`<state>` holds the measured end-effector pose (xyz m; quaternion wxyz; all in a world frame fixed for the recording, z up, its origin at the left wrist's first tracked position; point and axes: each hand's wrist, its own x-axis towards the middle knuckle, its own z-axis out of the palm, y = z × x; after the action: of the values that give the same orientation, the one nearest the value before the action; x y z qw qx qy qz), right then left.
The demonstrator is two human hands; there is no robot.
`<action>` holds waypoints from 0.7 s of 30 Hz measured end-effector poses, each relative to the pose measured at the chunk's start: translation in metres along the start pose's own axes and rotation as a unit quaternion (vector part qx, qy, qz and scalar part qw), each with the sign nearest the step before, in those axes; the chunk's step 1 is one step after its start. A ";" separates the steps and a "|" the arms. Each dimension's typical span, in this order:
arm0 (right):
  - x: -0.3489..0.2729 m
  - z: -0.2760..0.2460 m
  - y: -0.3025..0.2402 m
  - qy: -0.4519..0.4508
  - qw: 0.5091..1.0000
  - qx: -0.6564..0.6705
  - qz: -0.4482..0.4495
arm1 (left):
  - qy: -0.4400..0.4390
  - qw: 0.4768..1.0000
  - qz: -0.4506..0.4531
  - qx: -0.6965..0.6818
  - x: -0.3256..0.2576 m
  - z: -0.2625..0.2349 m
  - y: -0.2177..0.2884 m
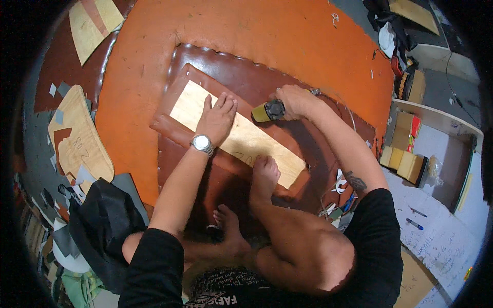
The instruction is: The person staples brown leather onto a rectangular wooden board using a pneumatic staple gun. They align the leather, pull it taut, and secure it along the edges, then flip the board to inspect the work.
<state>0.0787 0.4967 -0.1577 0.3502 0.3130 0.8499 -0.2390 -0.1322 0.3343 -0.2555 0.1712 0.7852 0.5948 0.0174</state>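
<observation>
A long pale plywood board (246, 138) lies on a sheet of brown leather-like material (172, 110), whose edges stick out around it. My left hand (218, 119), with a watch on the wrist, rests flat on the board's upper part, fingers stretched out. To the right, my right hand (295, 102) is wrapped round a yellow-and-black air staple gun (268, 110), held close to the board's far long edge. A thin hose (351, 115) runs near that hand. One bare foot (265, 172) presses on the lower part of the board. The staple gun's nose is hard to make out.
Beneath lies a larger brown sheet on an orange sheet (231, 25). At left are a rounded plywood panel (82, 138), dark scraps and black cloth (105, 226). Small tools (345, 200) lie by my right elbow. A pale shelf unit (436, 113) with blocks stands at right.
</observation>
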 end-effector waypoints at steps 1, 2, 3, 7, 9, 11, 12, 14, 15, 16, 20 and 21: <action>0.003 -0.003 0.001 0.005 1.000 -0.003 -0.002 | -0.044 0.999 -0.005 -0.014 0.013 -0.008 -0.003; 0.004 -0.002 0.001 0.009 1.000 -0.005 -0.003 | -0.079 0.997 -0.009 -0.020 0.019 -0.015 -0.004; 0.006 -0.003 0.001 0.002 1.000 -0.004 -0.005 | -0.025 1.000 -0.007 -0.007 0.026 -0.020 -0.007; 0.007 -0.004 0.004 0.007 1.000 -0.008 -0.008 | -0.015 0.997 -0.071 0.028 0.019 -0.021 -0.023; 0.008 -0.007 0.002 0.007 1.000 0.008 -0.010 | 0.006 0.998 -0.046 0.030 0.001 -0.014 -0.032; 0.011 -0.012 -0.001 0.004 0.999 0.033 -0.002 | -0.016 0.998 -0.030 0.048 -0.016 -0.006 -0.040; 0.013 -0.014 -0.003 0.007 0.999 0.035 0.000 | -0.013 0.999 -0.023 0.033 -0.023 -0.003 -0.042; 0.023 -0.022 -0.008 0.013 0.999 0.028 0.009 | -0.006 0.999 -0.019 0.028 -0.032 0.001 -0.044; 0.028 -0.023 -0.013 0.021 1.000 0.021 0.001 | -0.017 0.999 -0.028 0.005 -0.035 0.001 -0.045; 0.033 -0.023 -0.017 0.032 0.999 0.010 -0.004 | -0.030 0.999 -0.033 0.010 -0.036 0.001 -0.045; 0.044 -0.029 -0.023 0.035 0.999 -0.006 -0.003 | -0.028 0.999 -0.030 0.003 -0.037 -0.001 -0.044; 0.046 -0.030 -0.024 0.044 0.999 -0.006 -0.013 | -0.032 0.999 -0.032 0.002 -0.037 -0.001 -0.044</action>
<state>0.0225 0.5155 -0.1680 0.3117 0.3098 0.8698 -0.2242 -0.1843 0.3103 -0.2609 0.1891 0.7661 0.6141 -0.0140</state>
